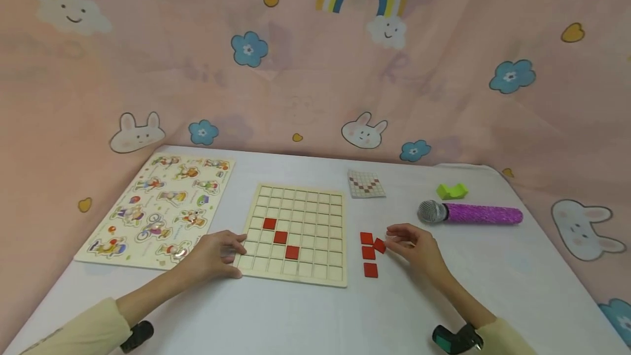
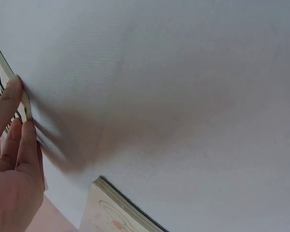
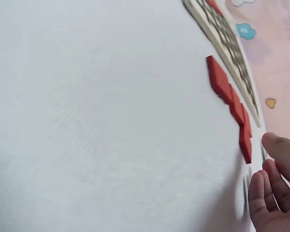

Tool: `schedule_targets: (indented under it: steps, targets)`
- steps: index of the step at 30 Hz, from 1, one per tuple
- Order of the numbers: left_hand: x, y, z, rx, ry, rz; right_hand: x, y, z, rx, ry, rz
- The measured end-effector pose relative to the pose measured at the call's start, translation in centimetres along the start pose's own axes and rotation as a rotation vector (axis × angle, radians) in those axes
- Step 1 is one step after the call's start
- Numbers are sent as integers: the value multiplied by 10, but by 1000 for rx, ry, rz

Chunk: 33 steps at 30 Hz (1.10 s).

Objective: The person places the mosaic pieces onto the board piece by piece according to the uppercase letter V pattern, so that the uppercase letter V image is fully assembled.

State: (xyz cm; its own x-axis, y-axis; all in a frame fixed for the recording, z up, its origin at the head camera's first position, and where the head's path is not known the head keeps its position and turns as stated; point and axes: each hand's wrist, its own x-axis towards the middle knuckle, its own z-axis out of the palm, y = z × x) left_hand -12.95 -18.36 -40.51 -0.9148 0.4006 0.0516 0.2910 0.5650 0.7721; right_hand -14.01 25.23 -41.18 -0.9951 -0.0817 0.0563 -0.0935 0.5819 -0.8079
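A cream board with a square grid [image 1: 315,210] lies flat, three red square tiles [image 1: 280,237] set in its cells along a diagonal. At its front left corner my left hand [image 1: 214,256] holds the edge between thumb and fingers, as the left wrist view also shows. Right of the board several loose red tiles [image 1: 371,270] lie on the white cloth, one turned askew [image 1: 379,245]. My right hand [image 1: 416,248] hovers beside that askew tile, fingertips close to it. In the right wrist view its thumb and fingers [image 3: 258,193] are apart, with nothing seen between them.
A picture puzzle board [image 1: 172,196] lies at the left. Behind the loose tiles is a small pattern card [image 1: 366,184] showing a grid. Back right are a purple microphone [image 1: 480,214] and a green curved block [image 1: 452,191]. A pink patterned cloth [image 1: 296,92] hangs behind the table.
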Motion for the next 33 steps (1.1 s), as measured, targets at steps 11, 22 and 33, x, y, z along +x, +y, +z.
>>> schedule_targets:
  steps: [11,22,33]
  targets:
    - [-1,-3,0,-15,-4,9,0,-4,6,-144,-64,-3]
    - [-1,1,0,-21,-4,-2,3,5,-9,-97,-101,-32]
    - [-1,1,0,-16,2,-12,6,16,-17,101,-175,72]
